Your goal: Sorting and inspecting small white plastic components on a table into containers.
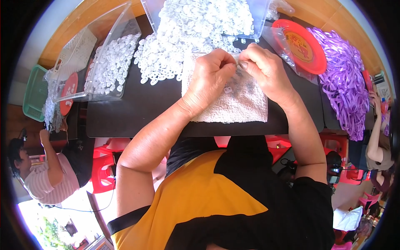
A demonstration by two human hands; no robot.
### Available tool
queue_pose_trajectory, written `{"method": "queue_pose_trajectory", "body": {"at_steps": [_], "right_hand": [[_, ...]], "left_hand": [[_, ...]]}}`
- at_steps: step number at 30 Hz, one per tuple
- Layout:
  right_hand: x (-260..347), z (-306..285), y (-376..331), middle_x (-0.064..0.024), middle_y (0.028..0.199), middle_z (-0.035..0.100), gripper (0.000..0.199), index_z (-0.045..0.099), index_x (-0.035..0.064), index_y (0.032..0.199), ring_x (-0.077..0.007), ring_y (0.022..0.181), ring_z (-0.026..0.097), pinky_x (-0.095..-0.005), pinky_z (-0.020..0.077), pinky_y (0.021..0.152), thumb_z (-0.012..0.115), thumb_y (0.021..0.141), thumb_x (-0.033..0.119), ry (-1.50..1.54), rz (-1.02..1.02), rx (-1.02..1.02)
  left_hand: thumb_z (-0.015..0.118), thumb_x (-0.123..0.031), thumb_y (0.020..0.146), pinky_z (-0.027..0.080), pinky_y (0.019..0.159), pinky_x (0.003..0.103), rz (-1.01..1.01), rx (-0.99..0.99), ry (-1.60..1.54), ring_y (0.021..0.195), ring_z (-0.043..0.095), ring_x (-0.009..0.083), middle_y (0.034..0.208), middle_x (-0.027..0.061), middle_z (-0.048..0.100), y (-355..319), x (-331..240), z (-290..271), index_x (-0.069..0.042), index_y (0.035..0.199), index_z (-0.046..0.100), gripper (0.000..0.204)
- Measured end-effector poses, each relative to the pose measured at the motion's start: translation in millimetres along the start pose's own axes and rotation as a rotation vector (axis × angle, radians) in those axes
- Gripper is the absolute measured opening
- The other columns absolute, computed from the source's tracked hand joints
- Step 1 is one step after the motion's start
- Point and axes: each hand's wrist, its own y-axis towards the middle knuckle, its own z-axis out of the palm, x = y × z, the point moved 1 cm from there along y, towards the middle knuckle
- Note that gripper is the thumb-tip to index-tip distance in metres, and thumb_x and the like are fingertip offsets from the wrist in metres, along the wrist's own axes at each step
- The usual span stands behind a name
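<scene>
Over a folded white towel (pixel 250 109), my left hand (pixel 211 75) and my right hand (pixel 267 70) are raised close together. Thumb and fingertips are pinched on both. Whatever they hold is too small or too hidden to name. A few small pieces, clear or whitish, lie on the towel (pixel 228 90) beneath and between the hands. Just beyond my left hand spreads a heap of small white oval plastic pieces (pixel 160 58), running up to a clear bin (pixel 149 18) full of the same pieces.
To the left stands a clear tub (pixel 92 92) with more white pieces, near a green basket (pixel 34 93). A red plate (pixel 318 52) and a pile of purple ribbon straps (pixel 343 79) lie right on the dark table (pixel 137 114). Other people sit at both sides.
</scene>
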Motion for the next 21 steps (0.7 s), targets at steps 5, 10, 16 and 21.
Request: {"method": "queue_pose_trajectory", "body": {"at_steps": [5,10,16,21], "right_hand": [[2,0,1,-0.0115,0.082,0.059,0.005,0.057,0.0041,0.087,-0.0351,0.075,0.059,-0.0416,0.0455,0.065,0.060,0.085,0.007,-0.003,0.006,0.005],[4,-2,1,-0.0117,0.082,0.060,0.004,0.055,0.0034,0.086,-0.0350,0.077,0.059,-0.0428,0.0458,0.067,0.058,0.083,0.003,-0.113,-0.091,0.046],[-1,5,-3,-0.0114,0.082,0.060,0.008,0.054,0.0051,0.089,-0.0338,0.076,0.060,-0.0432,0.0457,0.066,0.057,0.083,0.002,-0.137,-0.051,-0.047],[3,6,-3,-0.0117,0.080,0.060,0.006,0.053,0.0041,0.089,-0.0328,0.075,0.061,-0.0386,0.0466,0.064,0.058,0.086,0.005,0.011,0.020,-0.073]], "left_hand": [[0.062,-0.008,0.085,0.048,0.064,0.025,0.439,-0.103,0.398,0.067,0.057,0.0101,0.075,0.0054,0.063,0,6,1,0.002,0.096,0.063,0.014],[0.060,-0.006,0.085,0.049,0.062,0.028,0.290,-0.069,0.257,0.066,0.058,0.0138,0.074,0.0076,0.062,-1,1,1,0.003,0.093,0.062,0.012],[0.059,-0.007,0.086,0.044,0.050,0.025,-0.026,-0.010,-0.086,0.057,0.054,0.0103,0.069,0.0051,0.060,3,-6,-3,0.002,0.089,0.063,0.011],[0.060,-0.009,0.085,0.039,0.042,0.024,-0.168,0.036,-0.292,0.051,0.052,0.0096,0.065,0.0043,0.058,4,-5,-4,0.002,0.087,0.063,0.011]]}}
